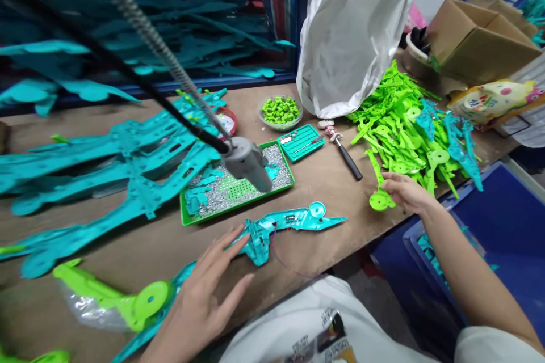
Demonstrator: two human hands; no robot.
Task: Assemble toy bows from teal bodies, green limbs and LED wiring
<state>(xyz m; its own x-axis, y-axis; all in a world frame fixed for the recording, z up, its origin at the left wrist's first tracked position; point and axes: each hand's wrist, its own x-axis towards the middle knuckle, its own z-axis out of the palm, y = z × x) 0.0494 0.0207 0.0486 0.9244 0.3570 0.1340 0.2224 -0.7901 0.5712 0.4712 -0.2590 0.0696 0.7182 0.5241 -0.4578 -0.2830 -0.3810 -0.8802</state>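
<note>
My left hand has its fingers spread over a long turquoise plastic part on the bench. Metal pieces and a thin reddish wire show on that part, and a round ring stands near its tapered right end. Over on the right, my right hand grips a lime-green plastic piece with a round disc at its lower end. Behind that hand lies a heap of similar lime-green pieces. A larger green part with a round end lies left of my left hand, over clear plastic film.
A green tray holds many small metal bits. Behind it are a bowl of green plugs, a turquoise grid tray and a hammer. Turquoise parts cover the left. A lamp-like grey head hangs in front.
</note>
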